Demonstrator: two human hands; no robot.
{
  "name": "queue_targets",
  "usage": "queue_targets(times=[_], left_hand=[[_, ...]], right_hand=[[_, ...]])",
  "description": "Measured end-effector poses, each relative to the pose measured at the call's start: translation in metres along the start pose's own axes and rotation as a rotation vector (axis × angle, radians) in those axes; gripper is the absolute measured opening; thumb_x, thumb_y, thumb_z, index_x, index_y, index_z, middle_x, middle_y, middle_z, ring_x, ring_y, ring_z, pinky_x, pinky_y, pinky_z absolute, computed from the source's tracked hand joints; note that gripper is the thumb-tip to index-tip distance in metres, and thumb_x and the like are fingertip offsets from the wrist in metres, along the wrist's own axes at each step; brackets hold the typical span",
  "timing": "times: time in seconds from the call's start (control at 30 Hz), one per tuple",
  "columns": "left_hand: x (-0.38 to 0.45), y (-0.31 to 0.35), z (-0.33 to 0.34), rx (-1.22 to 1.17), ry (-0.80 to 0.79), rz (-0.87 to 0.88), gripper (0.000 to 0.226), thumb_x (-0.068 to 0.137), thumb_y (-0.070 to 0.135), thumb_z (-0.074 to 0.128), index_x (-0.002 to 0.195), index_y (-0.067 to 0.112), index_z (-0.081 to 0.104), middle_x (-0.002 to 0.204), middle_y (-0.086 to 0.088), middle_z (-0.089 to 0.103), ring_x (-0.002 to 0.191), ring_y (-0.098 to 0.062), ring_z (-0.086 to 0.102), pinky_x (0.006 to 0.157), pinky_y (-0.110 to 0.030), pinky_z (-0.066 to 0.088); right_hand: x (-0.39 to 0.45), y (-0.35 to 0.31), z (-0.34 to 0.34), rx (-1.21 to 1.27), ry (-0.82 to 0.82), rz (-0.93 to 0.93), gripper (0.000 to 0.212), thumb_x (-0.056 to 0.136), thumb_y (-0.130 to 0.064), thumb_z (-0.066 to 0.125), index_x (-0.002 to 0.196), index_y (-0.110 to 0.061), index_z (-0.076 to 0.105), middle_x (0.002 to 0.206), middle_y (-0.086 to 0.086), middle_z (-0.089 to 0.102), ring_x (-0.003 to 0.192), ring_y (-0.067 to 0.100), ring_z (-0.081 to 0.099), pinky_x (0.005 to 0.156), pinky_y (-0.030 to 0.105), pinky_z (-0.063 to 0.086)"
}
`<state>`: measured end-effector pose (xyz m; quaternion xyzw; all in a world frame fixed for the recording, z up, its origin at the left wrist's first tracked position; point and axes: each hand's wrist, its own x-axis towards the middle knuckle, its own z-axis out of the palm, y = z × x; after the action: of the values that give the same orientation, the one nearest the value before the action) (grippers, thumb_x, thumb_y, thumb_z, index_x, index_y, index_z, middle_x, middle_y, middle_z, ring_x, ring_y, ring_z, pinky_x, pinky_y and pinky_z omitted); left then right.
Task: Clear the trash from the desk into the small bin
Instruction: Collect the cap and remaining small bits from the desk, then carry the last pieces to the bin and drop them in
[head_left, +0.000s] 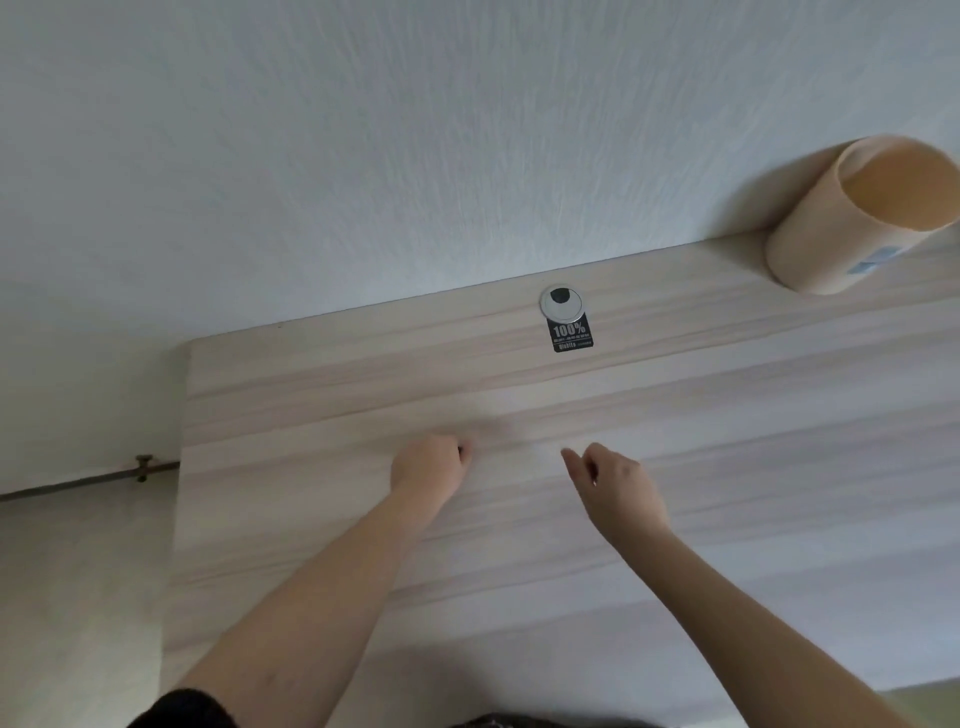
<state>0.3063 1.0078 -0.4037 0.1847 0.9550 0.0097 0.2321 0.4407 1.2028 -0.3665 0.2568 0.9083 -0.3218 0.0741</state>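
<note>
Bin (852, 218): tan, round, open-topped — stands at the desk's far right against the wall, well apart from both hands; its pale blue label is too blurred to read.
Left hand (431, 465): curled into a fist on the desk (727, 415), something small and dark at the fingertips — cannot tell what.
Right hand (615, 480): fingers loosely apart, holding nothing.
Sticker (570, 335): black, reads "100%", just below the silver cable cap (561, 302).

The tabletop (675, 415) shows pale streaked woodgrain; the bin (841, 234) is tan; the sticker (570, 335) is black with white print.
</note>
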Motion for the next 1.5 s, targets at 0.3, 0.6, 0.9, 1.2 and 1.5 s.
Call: queue_targets(times=[0.3, 0.6, 0.9, 1.2, 1.5], left_hand=[[-0.139, -0.019, -0.047, -0.274, 0.305, 0.298, 0.05, 0.094, 0.046, 0.041, 0.055, 0.015, 0.04, 0.054, -0.008, 0.045, 0.055, -0.035, 0.052, 0.049, -0.038, 0.036], [-0.231, -0.063, -0.048, -0.273, 0.446, 0.534, 0.042, 0.092, 0.032, 0.053, 0.056, 0.012, 0.045, 0.057, 0.001, 0.04, 0.043, -0.026, 0.043, 0.042, -0.027, 0.029], [-0.287, -0.013, -0.028, -0.187, 0.321, 0.856, 0.043, 0.093, 0.032, 0.053, 0.058, 0.018, 0.033, 0.044, 0.004, 0.031, 0.036, -0.022, 0.034, 0.038, -0.026, 0.024], [-0.339, 0.087, -0.006, -0.147, 0.281, 1.198, 0.05, 0.095, 0.053, 0.03, 0.069, 0.013, 0.045, 0.048, 0.004, 0.043, 0.036, -0.018, 0.041, 0.034, -0.029, 0.032], [-0.402, 0.207, 0.031, -0.069, 0.26, 1.262, 0.042, 0.091, 0.032, 0.057, 0.062, 0.021, 0.028, 0.053, 0.005, 0.029, 0.044, -0.017, 0.028, 0.041, -0.027, 0.025]], right_hand=[[-0.117, -0.024, 0.0, -0.074, 0.11, 0.037, 0.017, 0.098, -0.031, 0.037, 0.09, -0.019, 0.047, 0.056, -0.001, 0.05, 0.054, 0.028, 0.049, 0.049, 0.034, 0.032], [-0.275, -0.059, 0.027, -0.043, 0.317, 0.129, 0.022, 0.093, -0.009, 0.045, 0.111, -0.012, 0.057, 0.097, 0.008, 0.063, 0.063, 0.032, 0.058, 0.054, 0.039, 0.045], [-0.394, -0.026, 0.029, 0.027, 0.399, 0.264, 0.035, 0.091, 0.001, 0.042, 0.117, -0.018, 0.055, 0.11, -0.003, 0.056, 0.086, 0.002, 0.053, 0.068, 0.019, 0.038], [-0.478, 0.035, 0.009, 0.092, 0.564, 0.459, 0.032, 0.093, -0.005, 0.048, 0.118, -0.025, 0.051, 0.093, -0.011, 0.054, 0.062, -0.004, 0.054, 0.061, 0.024, 0.047], [-0.543, 0.126, -0.035, 0.042, 0.697, 0.515, 0.017, 0.094, -0.028, 0.055, 0.094, -0.013, 0.063, 0.082, 0.005, 0.069, 0.072, 0.031, 0.062, 0.059, 0.039, 0.048]])
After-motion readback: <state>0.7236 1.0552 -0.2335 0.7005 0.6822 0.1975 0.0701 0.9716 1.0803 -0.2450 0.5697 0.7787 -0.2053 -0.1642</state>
